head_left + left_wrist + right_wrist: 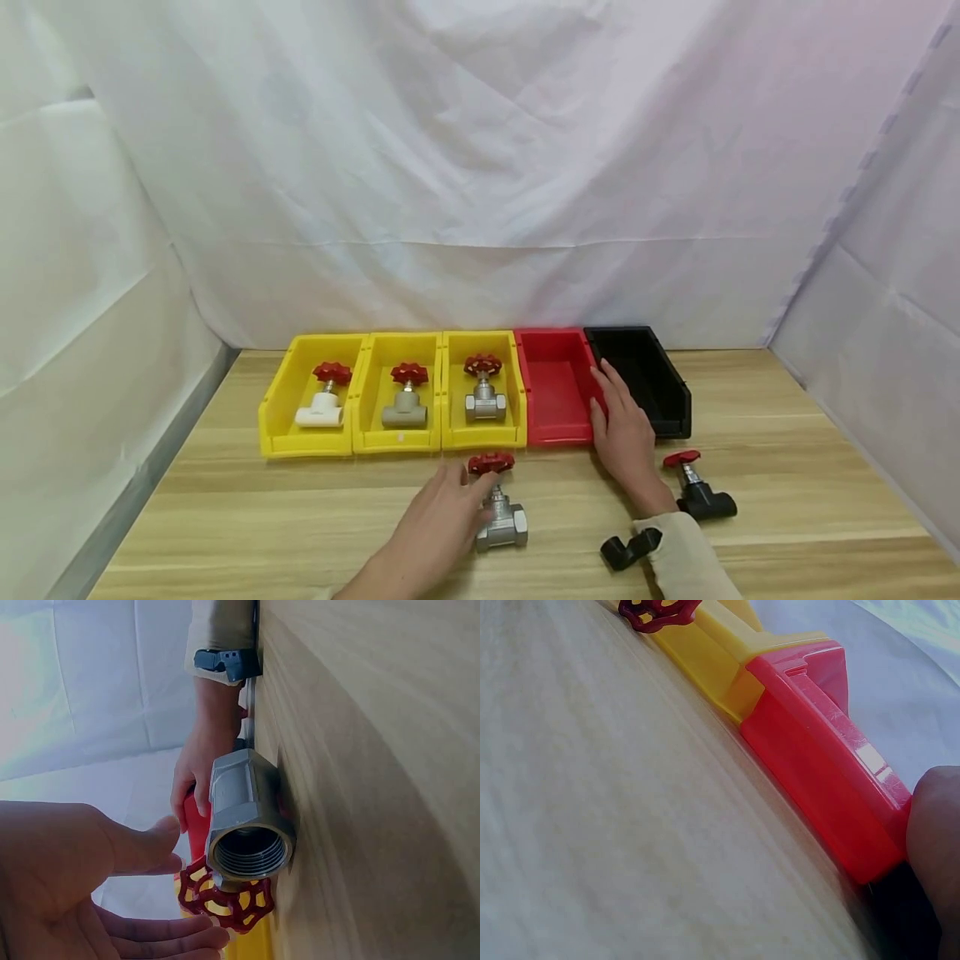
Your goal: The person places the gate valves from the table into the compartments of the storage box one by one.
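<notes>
A large metal gate valve [501,527] with a red handwheel [491,463] lies on the table in front of the yellow bins. My left hand [442,521] is beside it, thumb and fingers spread around the handwheel side. In the left wrist view the fingertips come right up to the handwheel [225,904], and the valve's threaded opening [251,851] faces the camera. My right hand [626,425] rests with extended fingers at the wall between the red bin [558,433] and the black bin [675,421]. Only part of that hand [936,832] shows in the right wrist view.
Three yellow bins [306,446] hold a white valve [321,410], a grey-beige valve [406,408] and a smaller metal valve [485,406]. A black valve with a red handle [705,500] lies right of my right forearm. White cloth [480,167] hangs behind.
</notes>
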`<state>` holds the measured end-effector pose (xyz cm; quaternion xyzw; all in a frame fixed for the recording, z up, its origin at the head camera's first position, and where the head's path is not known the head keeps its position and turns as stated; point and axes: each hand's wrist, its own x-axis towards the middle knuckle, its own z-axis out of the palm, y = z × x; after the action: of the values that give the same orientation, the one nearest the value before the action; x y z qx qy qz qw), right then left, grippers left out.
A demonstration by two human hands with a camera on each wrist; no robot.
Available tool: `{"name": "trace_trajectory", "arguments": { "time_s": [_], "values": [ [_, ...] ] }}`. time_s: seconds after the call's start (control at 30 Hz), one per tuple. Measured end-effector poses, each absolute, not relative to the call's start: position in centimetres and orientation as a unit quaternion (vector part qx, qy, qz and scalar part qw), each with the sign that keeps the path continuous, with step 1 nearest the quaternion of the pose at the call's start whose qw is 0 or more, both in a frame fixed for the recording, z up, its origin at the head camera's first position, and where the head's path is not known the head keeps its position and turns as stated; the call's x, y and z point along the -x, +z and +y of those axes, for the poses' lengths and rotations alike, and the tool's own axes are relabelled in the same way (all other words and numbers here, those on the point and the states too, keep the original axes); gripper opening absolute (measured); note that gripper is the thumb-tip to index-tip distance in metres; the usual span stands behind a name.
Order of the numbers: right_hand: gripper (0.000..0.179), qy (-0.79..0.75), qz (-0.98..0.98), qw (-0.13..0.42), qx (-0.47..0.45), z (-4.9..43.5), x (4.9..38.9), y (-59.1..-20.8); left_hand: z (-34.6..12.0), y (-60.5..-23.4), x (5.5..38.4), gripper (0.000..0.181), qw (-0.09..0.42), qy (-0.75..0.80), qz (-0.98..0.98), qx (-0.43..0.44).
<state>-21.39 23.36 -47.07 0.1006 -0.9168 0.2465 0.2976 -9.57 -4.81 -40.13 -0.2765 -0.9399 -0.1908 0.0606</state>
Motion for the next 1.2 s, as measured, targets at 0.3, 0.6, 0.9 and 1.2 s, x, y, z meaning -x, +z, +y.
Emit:
{"name": "trace_trajectory", "arguments": {
  "time_s": [0.3,0.6,0.9,1.2],
  "values": [
    [0.057,0.247,-0.921,0.287,-0.093,23.3,21.4,-47.1,-5.1,-41.0,9.3,0.045,0.001,-0.262,-0.928,0.265],
    [0.057,0.249,-0.920,0.289,-0.093,23.3,21.3,-47.0,-5.1,-42.0,9.3,0.052,-0.067,-0.274,-0.918,0.278],
    [0.054,0.242,-0.914,0.307,-0.105,23.3,21.4,-47.1,-5.1,-42.6,9.7,0.044,-0.088,-0.292,-0.898,0.316],
    [0.057,0.245,-0.914,0.306,-0.105,23.3,21.4,-47.1,-4.6,-43.0,10.2,0.047,-0.078,-0.266,-0.904,0.327]
  ]
}}
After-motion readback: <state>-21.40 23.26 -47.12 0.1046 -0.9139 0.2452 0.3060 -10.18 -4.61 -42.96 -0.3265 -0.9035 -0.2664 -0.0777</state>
